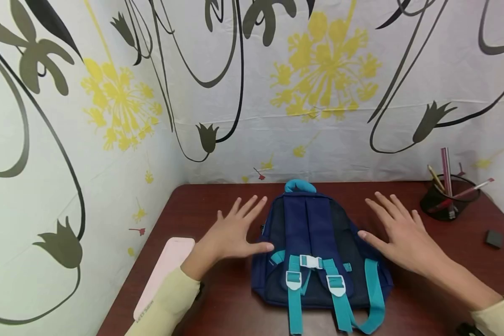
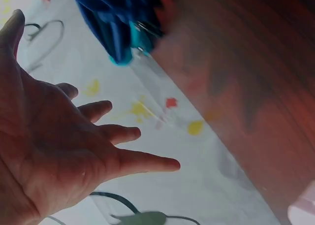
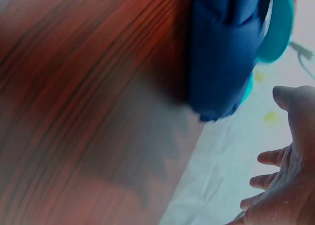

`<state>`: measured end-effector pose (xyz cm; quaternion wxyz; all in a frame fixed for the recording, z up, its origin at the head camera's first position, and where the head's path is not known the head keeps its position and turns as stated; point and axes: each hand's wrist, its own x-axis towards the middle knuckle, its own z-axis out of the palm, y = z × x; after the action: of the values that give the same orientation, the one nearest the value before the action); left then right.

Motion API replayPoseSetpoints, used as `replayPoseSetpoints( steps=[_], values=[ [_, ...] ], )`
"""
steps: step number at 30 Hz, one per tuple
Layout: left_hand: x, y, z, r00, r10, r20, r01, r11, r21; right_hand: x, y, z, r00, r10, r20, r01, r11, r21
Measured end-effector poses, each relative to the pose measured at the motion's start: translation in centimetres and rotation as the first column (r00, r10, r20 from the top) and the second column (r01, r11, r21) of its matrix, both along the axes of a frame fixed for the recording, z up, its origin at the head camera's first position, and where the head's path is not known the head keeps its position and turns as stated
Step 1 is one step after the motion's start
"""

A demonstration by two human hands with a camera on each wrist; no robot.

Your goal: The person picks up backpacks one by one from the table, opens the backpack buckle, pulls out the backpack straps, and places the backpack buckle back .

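A small navy backpack (image 1: 308,219) lies on the dark wooden table with its straps facing up. Its two shoulder straps are joined by a white chest buckle (image 1: 311,262), and teal webbing trails toward the front edge. At its left side my left hand (image 1: 234,235) hovers with fingers spread, the thumb reaching over the bag's edge. On the other side my right hand (image 1: 403,235) is held up, fingers spread and straight. Both wrist views show the palms with nothing in them: the left hand (image 2: 64,136) and the right hand (image 3: 290,171) stand apart from the bag.
A pink phone-like slab (image 1: 164,275) lies by the left sleeve. At the back right stands a black mesh pen cup (image 1: 438,205) holding several pens, with a small dark block (image 1: 494,238) in front of it. Flower-printed sheeting (image 1: 277,154) borders the table behind and at left.
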<state>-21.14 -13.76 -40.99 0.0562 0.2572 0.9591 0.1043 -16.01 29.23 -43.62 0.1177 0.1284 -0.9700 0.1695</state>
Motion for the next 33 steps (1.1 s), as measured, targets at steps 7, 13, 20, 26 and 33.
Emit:
replayPoseSetpoints(
  steps=[7, 13, 20, 26, 33],
  values=[
    [1.7, 1.7, 0.3, 0.990, -0.141, 0.020, 0.139, 0.988, 0.072, 1.5, -2.9, 1.1, 0.995, 0.093, 0.028, -0.091, 0.994, -0.067],
    [3.1, 3.5, -0.2, 0.978, -0.210, 0.017, 0.201, 0.954, 0.223, 2.9, -5.4, 1.6, 0.977, 0.194, 0.088, -0.177, 0.970, -0.168],
    [4.4, 6.0, 0.2, 0.971, -0.238, 0.017, 0.225, 0.935, 0.276, 4.0, -7.9, 1.7, 0.966, 0.231, 0.116, -0.206, 0.960, -0.191],
    [4.7, 7.8, -0.2, 0.965, -0.255, 0.057, 0.233, 0.937, 0.259, 4.3, -9.6, 1.2, 0.950, 0.265, 0.166, -0.232, 0.953, -0.195],
    [4.9, 8.8, -1.0, 0.973, -0.227, 0.049, 0.202, 0.933, 0.298, 4.6, -10.8, 0.7, 0.944, 0.287, 0.164, -0.248, 0.942, -0.224]
  ],
)
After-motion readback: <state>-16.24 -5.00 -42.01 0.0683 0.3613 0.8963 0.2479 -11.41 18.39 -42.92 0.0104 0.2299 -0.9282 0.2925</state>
